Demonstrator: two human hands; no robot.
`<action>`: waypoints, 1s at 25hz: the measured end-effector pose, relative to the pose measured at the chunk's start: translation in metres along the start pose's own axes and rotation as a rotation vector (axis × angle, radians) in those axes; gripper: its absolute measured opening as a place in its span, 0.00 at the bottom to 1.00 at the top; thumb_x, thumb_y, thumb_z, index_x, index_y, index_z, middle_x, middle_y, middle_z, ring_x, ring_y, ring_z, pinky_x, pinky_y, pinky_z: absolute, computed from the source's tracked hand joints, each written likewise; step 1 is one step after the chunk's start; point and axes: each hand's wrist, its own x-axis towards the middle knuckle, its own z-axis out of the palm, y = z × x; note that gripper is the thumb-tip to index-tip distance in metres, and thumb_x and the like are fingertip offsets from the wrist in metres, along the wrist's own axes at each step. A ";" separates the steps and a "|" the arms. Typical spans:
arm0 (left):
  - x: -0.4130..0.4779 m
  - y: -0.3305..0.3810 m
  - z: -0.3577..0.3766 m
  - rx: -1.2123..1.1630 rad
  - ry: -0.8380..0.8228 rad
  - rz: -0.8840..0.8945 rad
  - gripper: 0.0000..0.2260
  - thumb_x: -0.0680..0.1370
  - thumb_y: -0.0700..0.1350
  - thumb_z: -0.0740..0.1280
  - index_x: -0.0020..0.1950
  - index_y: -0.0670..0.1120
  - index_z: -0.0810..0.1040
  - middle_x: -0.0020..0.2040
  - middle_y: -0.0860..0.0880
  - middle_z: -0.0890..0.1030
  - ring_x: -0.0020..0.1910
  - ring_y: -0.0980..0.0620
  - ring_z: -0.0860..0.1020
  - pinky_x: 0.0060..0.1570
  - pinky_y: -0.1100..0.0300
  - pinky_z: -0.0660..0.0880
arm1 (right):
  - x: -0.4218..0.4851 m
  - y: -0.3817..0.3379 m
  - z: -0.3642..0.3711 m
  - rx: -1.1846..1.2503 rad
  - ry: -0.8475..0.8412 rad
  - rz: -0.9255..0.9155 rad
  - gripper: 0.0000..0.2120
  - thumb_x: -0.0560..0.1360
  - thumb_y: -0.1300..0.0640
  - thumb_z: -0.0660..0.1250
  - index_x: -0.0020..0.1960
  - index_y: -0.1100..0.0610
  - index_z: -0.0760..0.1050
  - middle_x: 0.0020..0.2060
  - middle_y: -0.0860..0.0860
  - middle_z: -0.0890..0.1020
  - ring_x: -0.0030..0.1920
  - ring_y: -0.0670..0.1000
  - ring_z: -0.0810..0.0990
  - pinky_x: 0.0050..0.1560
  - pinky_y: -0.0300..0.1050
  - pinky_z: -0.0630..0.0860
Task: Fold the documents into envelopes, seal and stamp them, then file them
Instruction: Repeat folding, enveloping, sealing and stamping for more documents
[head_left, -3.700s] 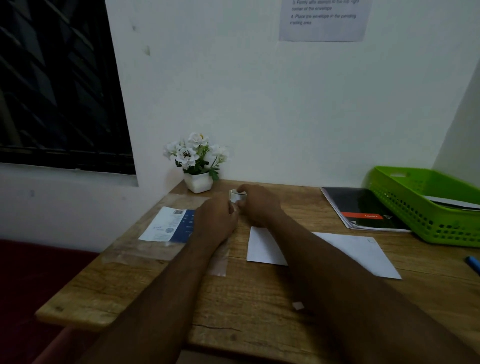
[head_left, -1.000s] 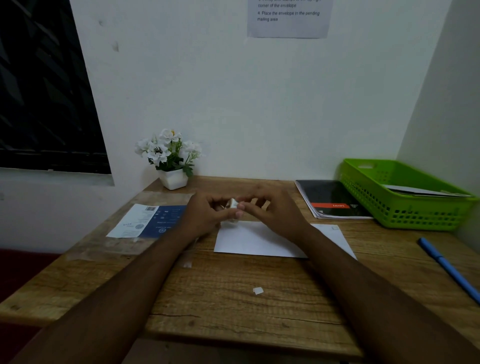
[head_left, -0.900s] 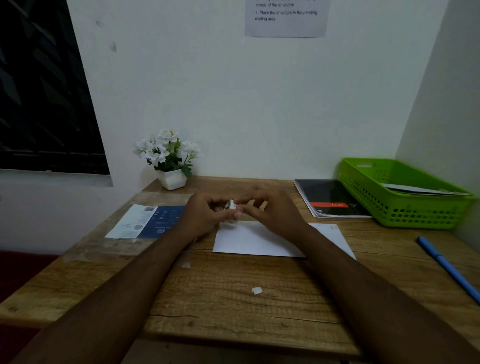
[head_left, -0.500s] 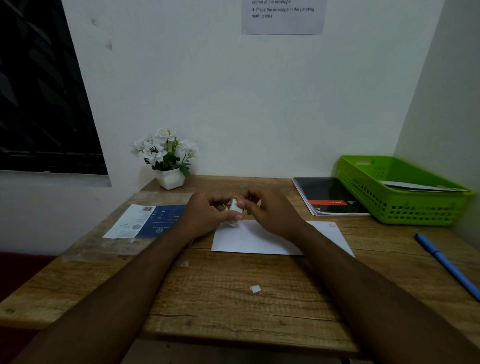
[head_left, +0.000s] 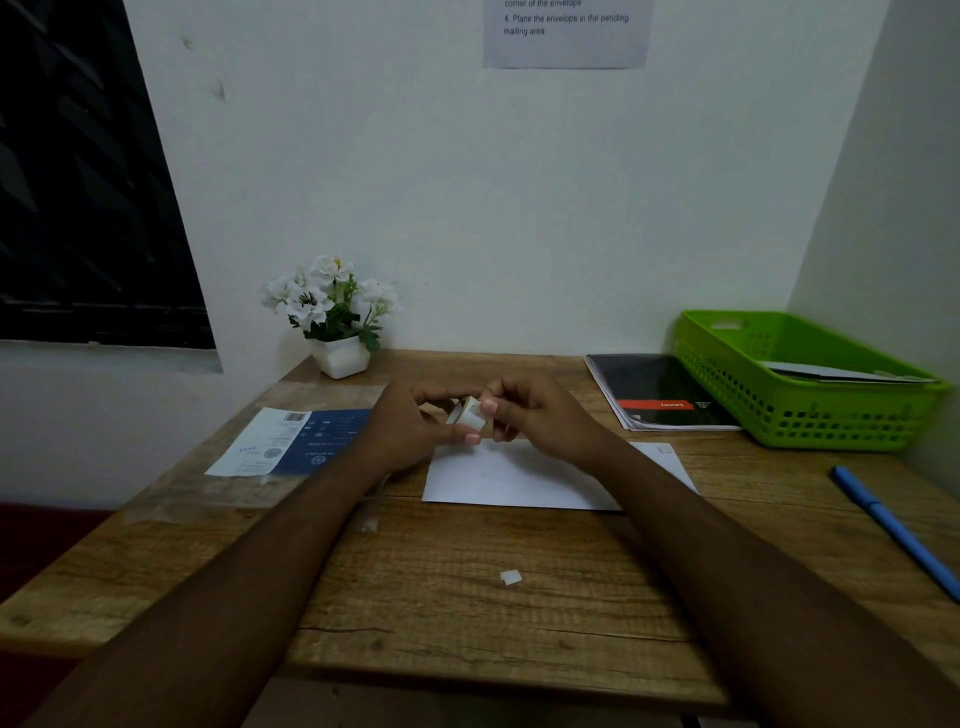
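Head view: holds a small white roll (head_left: 468, 415) up off the tabletop (head_left: 426, 597), pinched from below in the left hand (head_left: 410, 434), fingers curled round it in a narrow grip. Picks at the roll's upper edge with thumb and forefinger of the right hand (head_left: 543, 418), that grip also narrow and closed on the roll. Cannot tell whether stamps or tape: too small. Hovers both hands just above the far long edge of the white envelope (head_left: 498, 478), flat on the tabletop, long axis running left to right, right forearm crossing over its right part. Places the envelope directly below the roll and toward the body, so probably needs only a short drop. Judged by reach, favours the right hand for the envelope's far right corner, the likely spot for a stamp. Shows a tiny white scrap (head_left: 510, 577) nearer the body, a blue pen (head_left: 893, 530) at the right, and a green basket (head_left: 810, 410) holding papers at the far right, well apart, probably for filing.
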 end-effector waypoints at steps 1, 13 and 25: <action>-0.001 0.000 0.000 0.000 -0.014 0.002 0.23 0.61 0.42 0.80 0.50 0.61 0.81 0.45 0.63 0.83 0.44 0.63 0.81 0.37 0.72 0.74 | 0.000 0.000 -0.002 0.033 -0.015 0.022 0.05 0.79 0.61 0.63 0.46 0.58 0.77 0.35 0.50 0.80 0.34 0.45 0.79 0.40 0.42 0.78; -0.002 0.003 -0.001 0.006 -0.109 -0.048 0.25 0.59 0.40 0.81 0.51 0.58 0.82 0.48 0.66 0.82 0.46 0.56 0.80 0.45 0.61 0.79 | -0.003 0.007 -0.016 0.345 -0.224 0.215 0.08 0.81 0.61 0.59 0.50 0.59 0.78 0.37 0.50 0.80 0.34 0.46 0.78 0.42 0.41 0.78; -0.004 0.004 -0.001 -0.030 -0.073 -0.070 0.24 0.59 0.40 0.81 0.50 0.59 0.83 0.46 0.59 0.84 0.42 0.53 0.83 0.41 0.64 0.79 | -0.004 0.005 -0.026 0.798 -0.118 0.210 0.11 0.81 0.59 0.55 0.46 0.60 0.73 0.34 0.49 0.77 0.32 0.45 0.75 0.38 0.38 0.77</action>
